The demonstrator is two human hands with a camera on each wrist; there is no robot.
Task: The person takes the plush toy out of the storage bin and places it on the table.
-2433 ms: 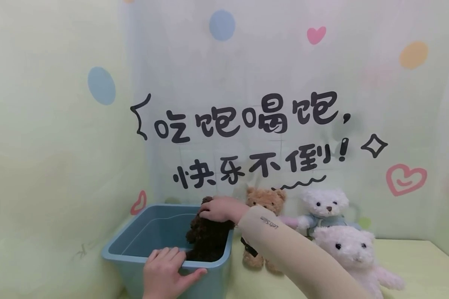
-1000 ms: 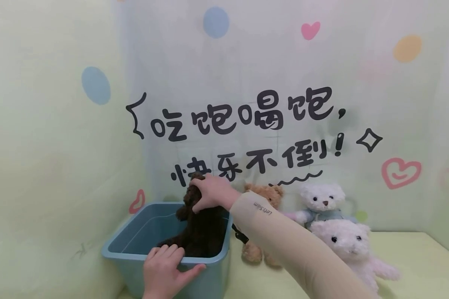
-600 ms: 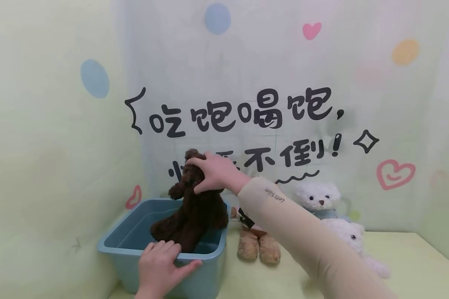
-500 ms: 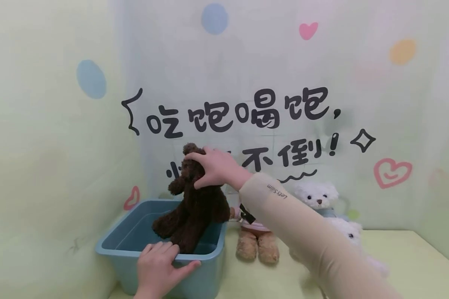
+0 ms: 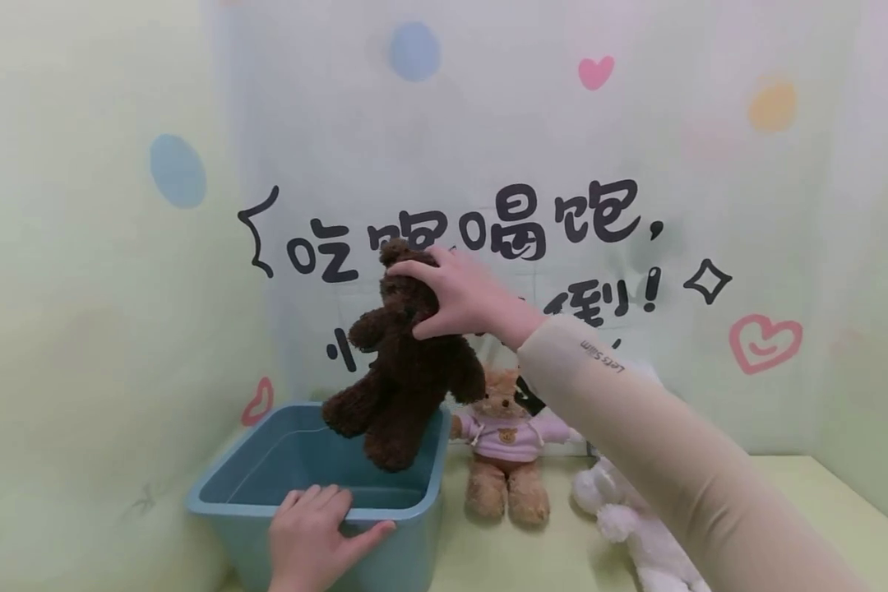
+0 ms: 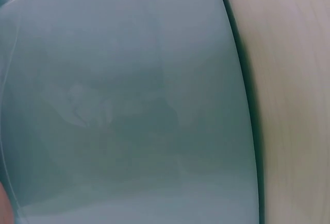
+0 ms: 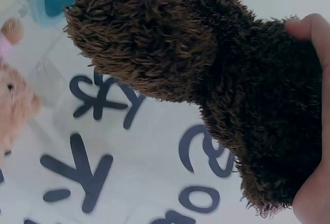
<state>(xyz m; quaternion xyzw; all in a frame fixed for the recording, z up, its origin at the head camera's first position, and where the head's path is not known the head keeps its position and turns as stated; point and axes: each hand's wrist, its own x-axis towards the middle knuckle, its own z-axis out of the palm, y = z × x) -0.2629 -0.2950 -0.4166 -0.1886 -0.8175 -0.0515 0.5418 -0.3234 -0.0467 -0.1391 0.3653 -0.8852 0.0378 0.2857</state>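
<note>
My right hand (image 5: 466, 292) grips a dark brown teddy bear (image 5: 407, 362) by the head, thumb on the near side and fingers over the top. The bear hangs upright above a blue-grey plastic bin (image 5: 215, 508), its feet overlapping the bin's opening in the head view. In the right wrist view the bear's shaggy fur (image 7: 144, 33) fills the middle, with the thumb (image 7: 309, 28) at its edge. My left hand (image 5: 311, 534) holds the bin's front rim, fingers curled over it and thumb along the outside. The bin's smooth wall (image 6: 129, 80) fills most of the left wrist view.
Right of the bin a tan teddy bear (image 5: 508, 448) in a pink hoodie sits against the back curtain. A whitish plush bear (image 5: 659, 551) is partly hidden behind my right sleeve (image 5: 673, 436). All stand on a pale yellow tabletop (image 5: 488, 567).
My right hand has lifted the brown bear up out of the bin and slightly right. The whitish bear now shows farther left beside the sleeve. My left hand has stayed on the rim.
</note>
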